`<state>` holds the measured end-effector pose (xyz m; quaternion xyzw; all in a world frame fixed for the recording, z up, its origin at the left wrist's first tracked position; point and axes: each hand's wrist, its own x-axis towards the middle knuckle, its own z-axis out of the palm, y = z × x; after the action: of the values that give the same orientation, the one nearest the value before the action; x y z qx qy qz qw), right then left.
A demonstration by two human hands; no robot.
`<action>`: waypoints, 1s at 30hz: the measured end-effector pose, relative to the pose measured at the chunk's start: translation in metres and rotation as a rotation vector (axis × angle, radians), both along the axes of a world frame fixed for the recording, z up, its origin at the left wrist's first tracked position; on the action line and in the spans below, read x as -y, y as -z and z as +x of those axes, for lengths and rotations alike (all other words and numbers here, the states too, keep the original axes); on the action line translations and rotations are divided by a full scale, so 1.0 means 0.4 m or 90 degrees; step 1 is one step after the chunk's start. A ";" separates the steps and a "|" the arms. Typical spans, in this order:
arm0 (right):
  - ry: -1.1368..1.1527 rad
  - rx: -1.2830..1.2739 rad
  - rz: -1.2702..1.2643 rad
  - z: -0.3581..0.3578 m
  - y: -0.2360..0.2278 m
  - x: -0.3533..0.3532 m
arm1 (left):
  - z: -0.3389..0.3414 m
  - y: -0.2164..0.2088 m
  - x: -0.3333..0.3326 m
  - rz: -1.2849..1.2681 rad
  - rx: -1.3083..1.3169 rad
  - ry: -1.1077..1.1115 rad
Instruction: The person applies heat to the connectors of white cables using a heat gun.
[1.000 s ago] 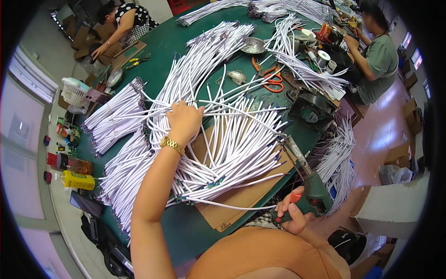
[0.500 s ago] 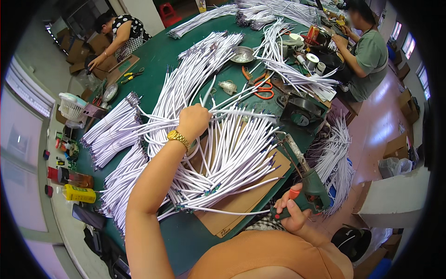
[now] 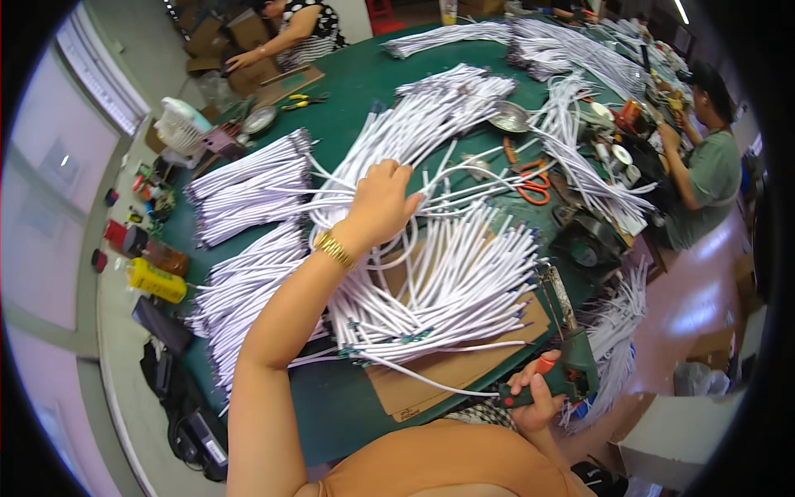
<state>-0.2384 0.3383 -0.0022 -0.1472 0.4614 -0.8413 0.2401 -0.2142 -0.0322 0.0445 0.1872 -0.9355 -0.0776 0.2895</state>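
Observation:
My left hand (image 3: 383, 203), with a gold watch on its wrist, reaches over the middle of the white cables. Its thumb stands apart from the fingers and I see nothing in its grip; the fingertips are partly hidden. Beneath and beyond it lies a large bundle of white cables (image 3: 422, 124). Nearer, a fanned pile of white cables (image 3: 464, 282) rests on a cardboard sheet (image 3: 439, 383). At the lower right my right hand (image 3: 537, 396) is closed round the handle of a green soldering gun (image 3: 575, 364) with an orange trigger. Its metal tip points up, beside the pile.
More cable bundles (image 3: 252, 186) lie at left. Orange-handled scissors (image 3: 532, 184), a metal dish (image 3: 510, 118) and a black fan (image 3: 588, 240) sit beyond. A yellow bottle (image 3: 157, 280) stands on the left ledge. Two people work at the green table (image 3: 348, 108), far left and right.
My left hand has loosened from a fist on the cables, and its thumb now stands apart. The view has swung left, shifting the scene rightward. My right hand still holds the soldering gun.

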 end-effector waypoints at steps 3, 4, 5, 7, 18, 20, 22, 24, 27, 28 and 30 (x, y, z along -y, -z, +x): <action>-0.051 0.036 -0.004 -0.003 0.014 -0.002 | 0.190 -0.025 0.040 -0.024 0.081 -0.122; -0.085 0.043 -0.020 -0.003 0.019 -0.004 | 0.258 -0.022 0.062 0.067 0.145 -0.217; -0.119 0.026 -0.036 -0.005 0.022 -0.001 | 0.324 -0.034 0.086 0.171 0.265 -0.252; -0.163 0.055 -0.029 0.010 0.012 0.009 | 0.430 0.048 0.143 0.171 0.256 -0.262; -0.364 0.069 -0.050 0.086 0.008 0.105 | 0.526 0.087 0.105 -0.132 -0.122 -0.178; -0.373 0.061 -0.043 0.085 0.007 0.122 | 0.512 -0.007 0.006 -0.179 -0.186 -0.136; -0.358 -0.018 0.045 0.086 0.010 0.126 | 0.461 -0.087 -0.126 -0.187 -0.171 -0.072; -0.362 -0.110 0.051 0.069 0.004 0.137 | 0.426 -0.120 -0.273 -0.073 -0.059 -0.012; -0.398 -0.218 0.146 0.088 -0.045 0.171 | 0.432 -0.110 -0.434 0.320 -0.016 0.073; -0.395 -0.217 0.154 0.094 -0.045 0.178 | 0.433 -0.089 -0.454 0.427 0.028 0.089; -0.344 -0.219 0.139 0.111 -0.042 0.193 | 0.417 -0.057 -0.478 0.506 0.044 0.113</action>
<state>-0.1939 0.2612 0.0145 -0.3778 0.5268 -0.6554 0.3874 -0.0473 0.1592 0.0674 0.2056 -0.8542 -0.4517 0.1553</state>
